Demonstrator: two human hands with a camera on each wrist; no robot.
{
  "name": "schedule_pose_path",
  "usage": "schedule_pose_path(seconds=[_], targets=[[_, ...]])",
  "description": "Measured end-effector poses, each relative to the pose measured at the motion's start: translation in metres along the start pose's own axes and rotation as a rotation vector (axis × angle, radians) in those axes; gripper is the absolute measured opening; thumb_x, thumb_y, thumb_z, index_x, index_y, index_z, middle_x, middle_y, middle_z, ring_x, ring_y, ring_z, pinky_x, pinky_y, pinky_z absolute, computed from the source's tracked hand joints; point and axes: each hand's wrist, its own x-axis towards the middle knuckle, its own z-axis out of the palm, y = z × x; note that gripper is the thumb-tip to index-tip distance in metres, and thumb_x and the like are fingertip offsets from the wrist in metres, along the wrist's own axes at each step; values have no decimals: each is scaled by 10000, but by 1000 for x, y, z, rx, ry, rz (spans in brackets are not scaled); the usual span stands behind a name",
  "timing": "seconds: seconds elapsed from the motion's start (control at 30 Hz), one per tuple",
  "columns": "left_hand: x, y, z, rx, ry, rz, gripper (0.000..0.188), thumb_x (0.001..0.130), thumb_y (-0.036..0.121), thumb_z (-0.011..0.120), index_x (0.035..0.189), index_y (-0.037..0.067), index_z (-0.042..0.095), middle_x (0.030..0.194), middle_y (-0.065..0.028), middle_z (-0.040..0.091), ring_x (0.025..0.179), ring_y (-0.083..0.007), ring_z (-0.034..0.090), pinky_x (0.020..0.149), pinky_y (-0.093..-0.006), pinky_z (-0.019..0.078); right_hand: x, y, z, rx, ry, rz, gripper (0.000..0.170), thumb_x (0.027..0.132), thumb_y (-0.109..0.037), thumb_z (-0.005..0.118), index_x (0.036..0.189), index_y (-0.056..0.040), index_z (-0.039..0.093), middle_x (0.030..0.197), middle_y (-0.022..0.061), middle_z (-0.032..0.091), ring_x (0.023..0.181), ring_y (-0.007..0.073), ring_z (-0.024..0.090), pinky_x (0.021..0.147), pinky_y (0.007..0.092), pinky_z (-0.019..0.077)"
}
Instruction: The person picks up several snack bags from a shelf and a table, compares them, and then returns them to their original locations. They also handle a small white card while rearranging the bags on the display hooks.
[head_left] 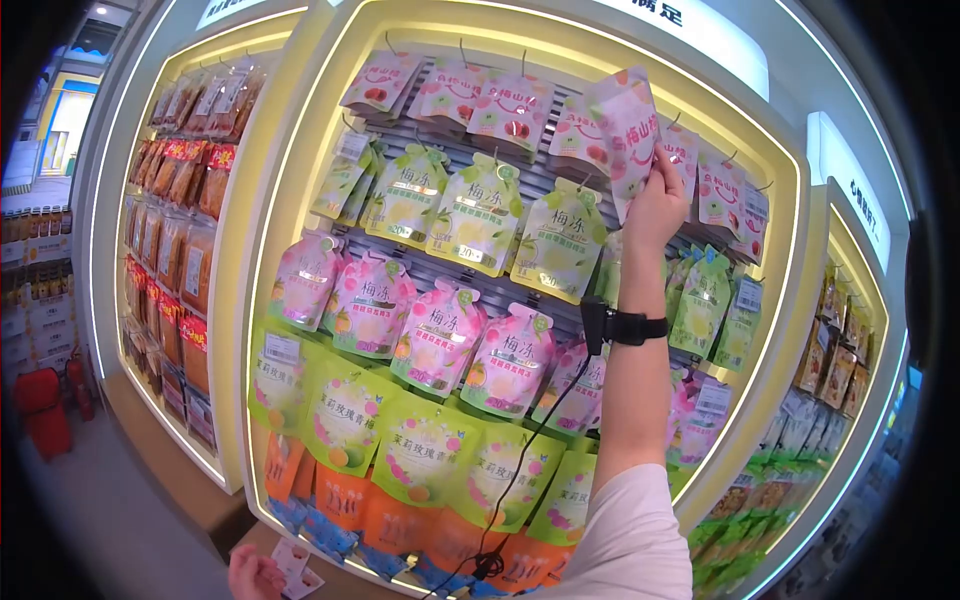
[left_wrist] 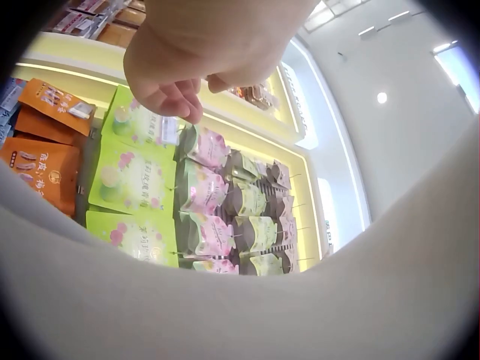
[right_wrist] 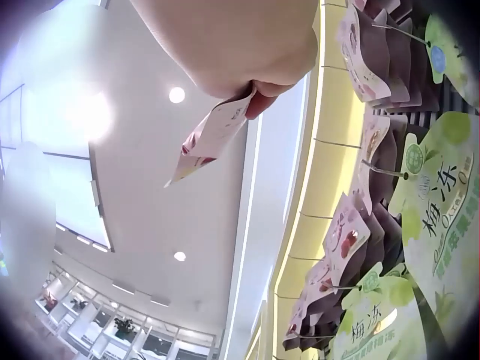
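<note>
High at the top row, my right hand pinches a pink and white snack packet by its edge. The packet is raised in front of the hooks, overlapping the other pink packets behind it. The right wrist view shows the same packet tilted, sticking out from under the fingers against the ceiling. Low at the left, my left hand hangs with loosely curled fingers and nothing in them. Small pink and white packets show right beside it. In the left wrist view, the left hand overlaps the shelf.
Green pouches, pink pouches, large lime bags and orange bags hang in rows below. Metal hooks stick out of the wall. A black cable runs down from the right wrist. A neighbouring rack stands left.
</note>
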Motion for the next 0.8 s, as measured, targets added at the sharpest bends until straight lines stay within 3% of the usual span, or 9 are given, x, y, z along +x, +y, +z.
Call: schedule_pose_path(seconds=[0.07,0.17,0.27,0.33,0.53,0.67,0.77,0.8], targets=[[-7,2,-2,-7,73,-6,246,899,129,501,1140,76,495,798,-41,554,653,-132,535,619,-261,474,35,25,4,-13,18,24,264,888,-53,439,1034,19,646,985,118,650,887,149,598,791,250,450],[-13,10,0,5,118,23,231,901,125,497,1126,73,505,795,-44,548,630,-135,532,589,-267,462,63,46,13,-208,96,-67,293,887,-49,420,1088,-1,629,973,89,652,800,125,602,695,250,456],[-15,17,-1,16,123,54,217,901,124,496,1111,71,516,785,-42,552,617,-132,536,560,-259,449,73,43,22,-337,120,-54,286,877,-92,447,1070,3,635,980,113,664,828,176,619,733,271,461],[-15,19,-2,28,133,59,214,900,124,497,1106,71,518,773,-38,553,612,-127,536,550,-250,444,78,45,27,-473,141,-69,338,845,-181,467,1074,12,625,986,178,652,895,255,631,798,316,463],[-15,19,-8,10,179,69,193,896,129,507,1080,75,530,737,-25,555,594,-114,531,522,-227,430,87,36,45,-415,80,167,417,739,-312,612,996,13,647,814,154,662,756,259,635,709,345,472],[-16,16,-18,16,186,87,181,893,133,514,1064,83,541,733,-20,557,593,-111,534,513,-221,429,78,37,50,-438,9,191,433,699,-330,650,940,29,644,775,148,649,739,256,627,712,350,473],[-18,15,-19,-7,222,92,179,892,132,514,1063,86,542,732,-17,557,592,-109,536,508,-215,430,77,60,55,-481,72,82,417,702,-310,641,928,40,637,797,169,646,733,273,624,713,366,472],[-19,15,-18,-6,222,89,179,892,132,514,1063,86,542,732,-17,557,592,-109,536,508,-215,430,77,62,57,-529,52,132,435,702,-307,642,958,44,630,839,193,639,818,295,610,749,380,466]])
